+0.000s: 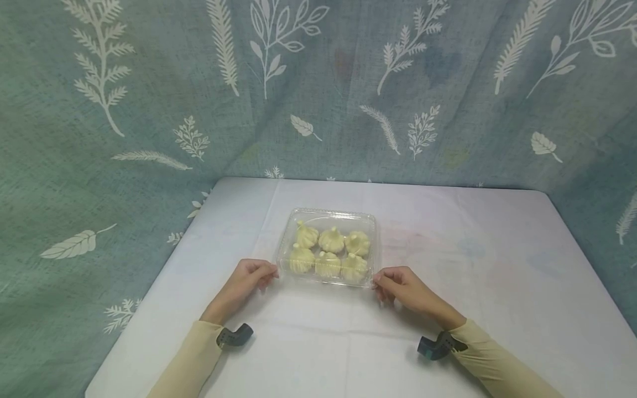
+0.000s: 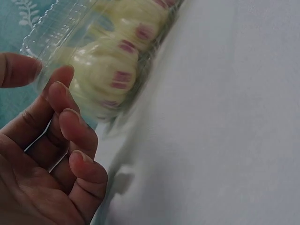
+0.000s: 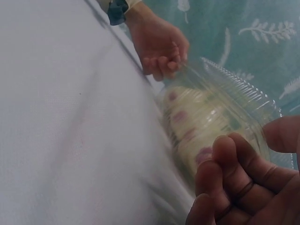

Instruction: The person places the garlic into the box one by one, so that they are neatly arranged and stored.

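Observation:
A clear plastic clamshell container [image 1: 343, 214] with several pale garlic bulbs [image 1: 332, 240] inside lies on the white-covered table, its lid down. The bulbs sit in two rows, and purple marks show on them in both wrist views. At the near left corner of the box, my left hand [image 1: 249, 275] pinches the rim between thumb and forefinger, the other fingers curled below. My right hand [image 1: 405, 287] pinches the near right corner in the same way. Up close in the right wrist view, the thumb and fingertips of the right hand [image 3: 248, 183] are on the box edge.
White cloth covers the table [image 1: 478, 249], with faint wrinkles and pale stains. Behind and to the sides hangs a blue-green curtain [image 1: 338, 99] with white leaf prints. A dark band with a camera sits on the left wrist [image 1: 235, 335] and the right wrist [image 1: 440, 345].

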Available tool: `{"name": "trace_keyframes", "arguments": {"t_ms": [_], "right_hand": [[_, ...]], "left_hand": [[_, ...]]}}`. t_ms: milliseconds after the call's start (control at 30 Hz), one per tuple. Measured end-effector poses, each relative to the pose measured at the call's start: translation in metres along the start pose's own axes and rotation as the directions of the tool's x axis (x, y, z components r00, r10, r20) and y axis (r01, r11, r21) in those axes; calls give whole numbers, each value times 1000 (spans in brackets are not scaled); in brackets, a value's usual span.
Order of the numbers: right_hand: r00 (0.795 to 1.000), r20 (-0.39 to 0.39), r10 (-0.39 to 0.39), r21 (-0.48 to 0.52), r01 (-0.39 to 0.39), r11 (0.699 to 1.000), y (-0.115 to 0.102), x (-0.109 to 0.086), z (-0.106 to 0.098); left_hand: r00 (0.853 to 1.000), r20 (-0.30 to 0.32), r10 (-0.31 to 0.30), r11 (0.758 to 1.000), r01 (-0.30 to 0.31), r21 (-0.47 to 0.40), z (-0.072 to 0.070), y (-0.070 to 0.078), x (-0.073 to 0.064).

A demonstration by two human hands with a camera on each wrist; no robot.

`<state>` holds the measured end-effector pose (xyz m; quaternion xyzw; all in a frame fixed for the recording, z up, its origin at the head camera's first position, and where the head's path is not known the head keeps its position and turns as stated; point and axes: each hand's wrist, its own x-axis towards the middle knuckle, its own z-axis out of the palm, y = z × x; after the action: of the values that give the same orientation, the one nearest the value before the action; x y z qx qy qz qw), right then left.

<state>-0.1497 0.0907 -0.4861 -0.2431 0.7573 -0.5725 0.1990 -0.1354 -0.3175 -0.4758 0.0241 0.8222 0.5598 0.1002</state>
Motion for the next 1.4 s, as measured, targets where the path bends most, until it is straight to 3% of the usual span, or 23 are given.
{"name": "trace_keyframes", "arguments": {"t_ms": [200,433,600,1000,1267,1400], "right_hand": [[1000,15,-4,-32,4,999,-2,-1,-1],[999,38,-14,-5,14,1000,-3,-1,-1],[999,27,44,45,-45,998,-2,2,1],[995,8,104,117,-104,988,-3,2,6],[997,13,74,191,-75,979,-1,0,7],[993,28,115,230,-118,966,0,0,5]], "left_hand": [[1000,-22,-19,999,20,41,-7,3,-7],[999,27,-21,1000,20,19,-9,1,-7],[999,47,-8,1000,7,6,-7,-2,-3],[998,-29,-55,994,53,-91,3,-9,4],[993,-37,-109,981,102,-166,7,-8,6],[996,-15,-93,984,89,-156,5,-6,5]]}}
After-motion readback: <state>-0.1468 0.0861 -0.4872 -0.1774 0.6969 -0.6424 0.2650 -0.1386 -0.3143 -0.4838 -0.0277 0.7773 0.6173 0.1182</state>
